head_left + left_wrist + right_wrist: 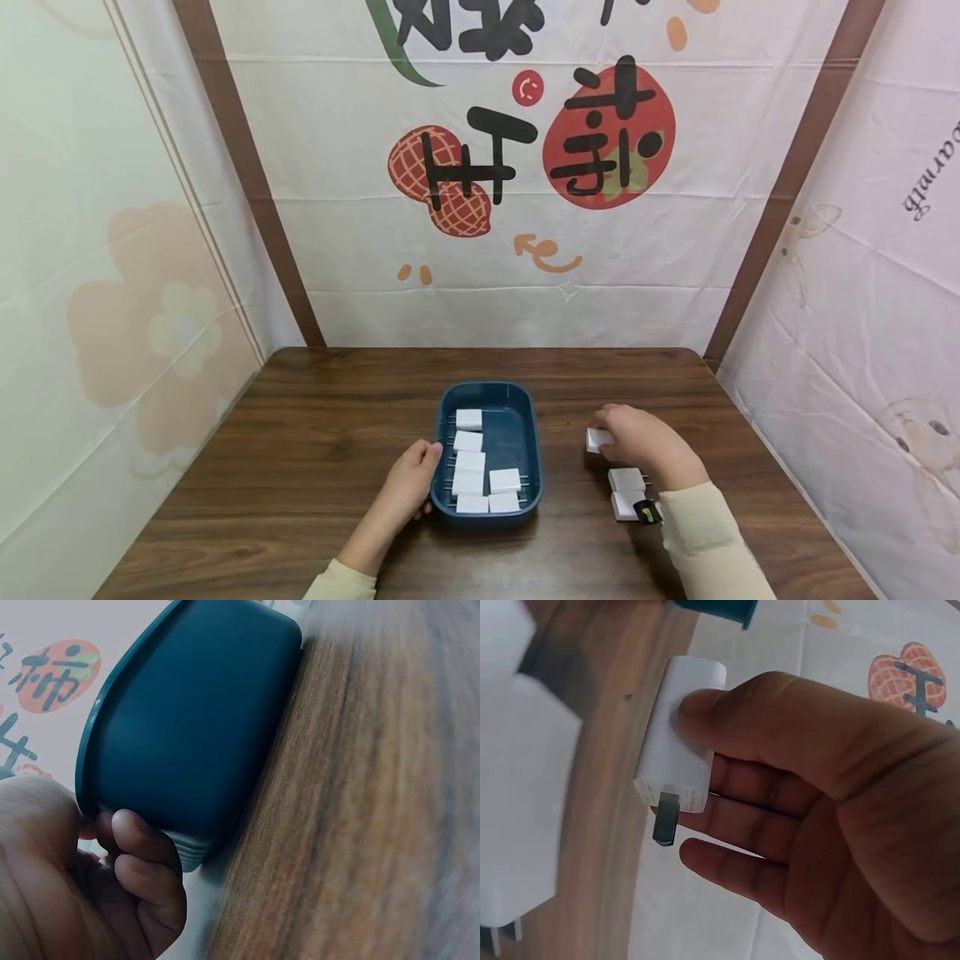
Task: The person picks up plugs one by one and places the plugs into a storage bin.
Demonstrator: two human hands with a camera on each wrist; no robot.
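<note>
A dark teal tray (pixel 522 417) sits mid-table and holds several white plug chargers (pixel 469 461) in rows. My left hand (pixel 408 483) rests against the tray's left rim, fingers curled on its outer wall (pixel 195 735). To the right of the tray, my right hand (pixel 637 442) pinches a white plug charger (pixel 597 439) between thumb and fingers; in the right wrist view that charger (pixel 682 739) shows its metal prongs. Two more white chargers (pixel 626 492) lie on the wood just below that hand.
The wooden table (pixel 330 433) is walled by printed white cloth at the back and on both sides. A small black and yellow object (pixel 647 511) lies by my right sleeve. Bare wood stretches left of the tray.
</note>
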